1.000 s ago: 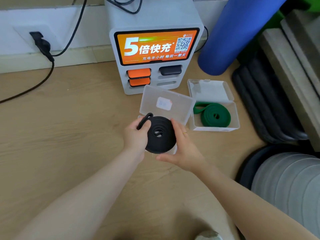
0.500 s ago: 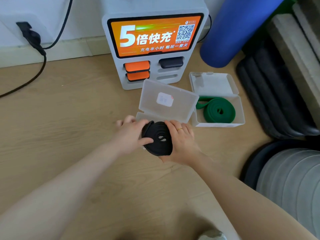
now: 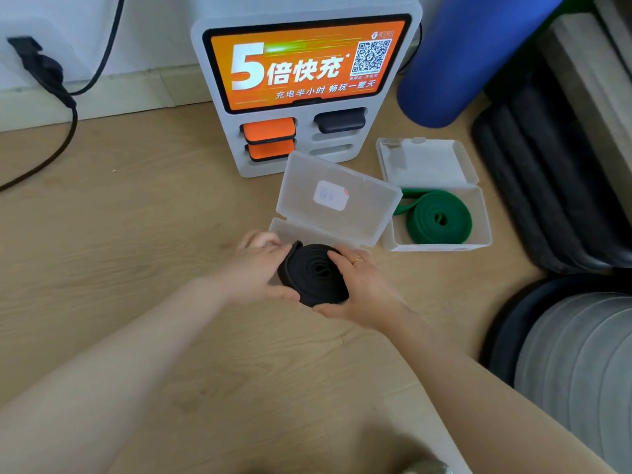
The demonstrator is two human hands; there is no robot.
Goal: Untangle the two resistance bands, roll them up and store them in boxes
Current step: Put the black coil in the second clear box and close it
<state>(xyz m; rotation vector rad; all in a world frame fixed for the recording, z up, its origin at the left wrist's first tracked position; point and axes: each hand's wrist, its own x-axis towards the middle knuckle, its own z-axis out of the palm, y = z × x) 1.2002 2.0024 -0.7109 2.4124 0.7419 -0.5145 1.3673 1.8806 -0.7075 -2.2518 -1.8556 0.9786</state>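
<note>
Gripping rolled black band (image 3: 314,275) between left hand (image 3: 260,268) and right hand (image 3: 359,289), fingers curled around coil edges, just near of open clear box (image 3: 338,200).

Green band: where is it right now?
Head view, right of centre: the rolled green band lies inside the open clear box on the floor, right of the lidded box, below the blue roll.

Charging station screen (image 3: 304,63): "5倍快充", "充电半小时 畅玩一整天"; QR code (image 3: 371,56).
</note>
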